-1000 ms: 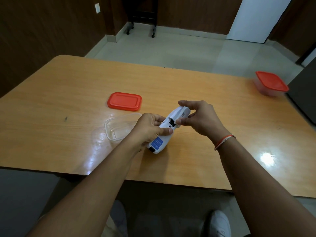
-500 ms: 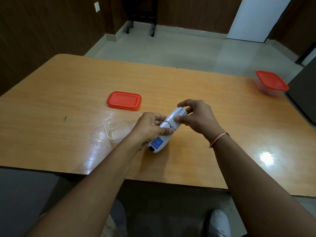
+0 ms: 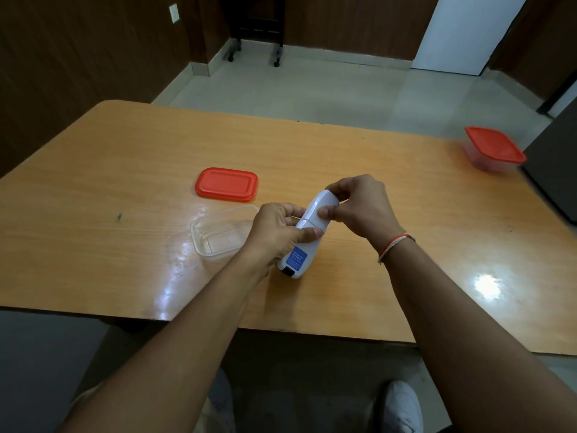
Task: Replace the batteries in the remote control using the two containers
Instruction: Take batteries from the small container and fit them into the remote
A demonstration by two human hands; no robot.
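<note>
A white remote control [image 3: 307,235] with a blue label lies back side up, tilted, held just above the table between both hands. My left hand [image 3: 274,232] grips its lower body, thumb across the back. My right hand [image 3: 359,206] pinches the upper end, where the white battery cover [image 3: 321,206] sits flush on the remote with only a seam showing. No batteries are visible. An open clear container [image 3: 218,234] stands just left of my left hand, its red lid [image 3: 226,184] lying flat behind it.
A second clear container with a red lid on it [image 3: 493,148] stands at the table's far right edge. The wooden table [image 3: 109,182] has its near edge just below the hands. My shoes show on the floor below.
The open battery compartment seen a second ago is now covered: my right hand has slid the cover down over it. My left hand stayed in place.
</note>
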